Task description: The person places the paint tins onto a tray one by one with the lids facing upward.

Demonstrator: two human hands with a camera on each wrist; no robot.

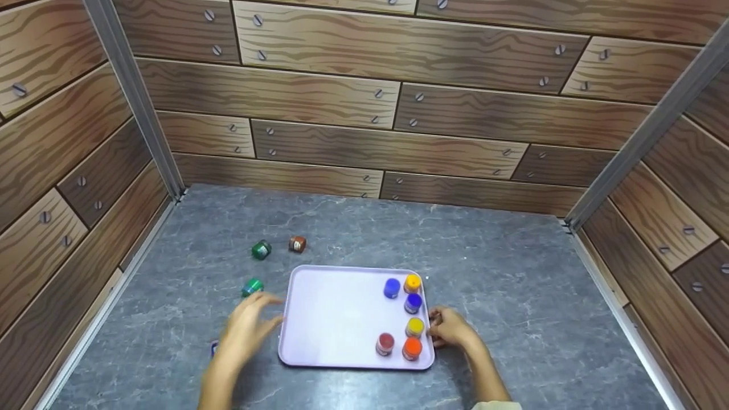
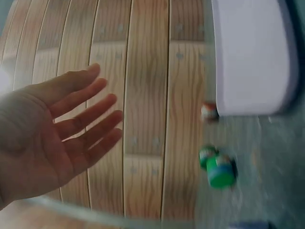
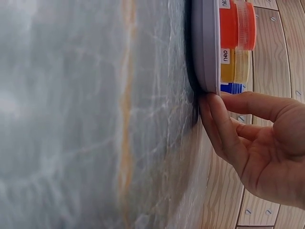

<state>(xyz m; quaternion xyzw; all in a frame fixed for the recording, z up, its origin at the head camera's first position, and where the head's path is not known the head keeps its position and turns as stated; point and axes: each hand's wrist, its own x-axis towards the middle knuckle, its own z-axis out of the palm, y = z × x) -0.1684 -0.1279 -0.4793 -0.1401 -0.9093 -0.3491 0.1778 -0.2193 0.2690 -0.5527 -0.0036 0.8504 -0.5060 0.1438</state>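
Note:
A pale lilac tray [image 1: 336,319] lies on the table with several small paint jars along its right side, among them a yellow jar [image 1: 414,327], an orange-red jar [image 1: 412,348] and a dark red jar [image 1: 385,344]. At the tray's right edge, my right hand [image 1: 451,327] pinches the rim, with the thumb side at the top and fingers at the underside [image 3: 267,143]. Just off the left edge is my left hand [image 1: 246,327], its fingers spread and holding nothing; a gap shows between it and the tray. In the left wrist view its palm [image 2: 52,143] is bare.
Left of the tray, a dark green jar [image 1: 261,250], a brown jar [image 1: 297,244] and a lighter green jar [image 1: 252,287] lie on the grey table. Another jar [image 1: 214,348] is mostly hidden by the left wrist. Wood-patterned walls [image 1: 319,97] enclose the back and sides.

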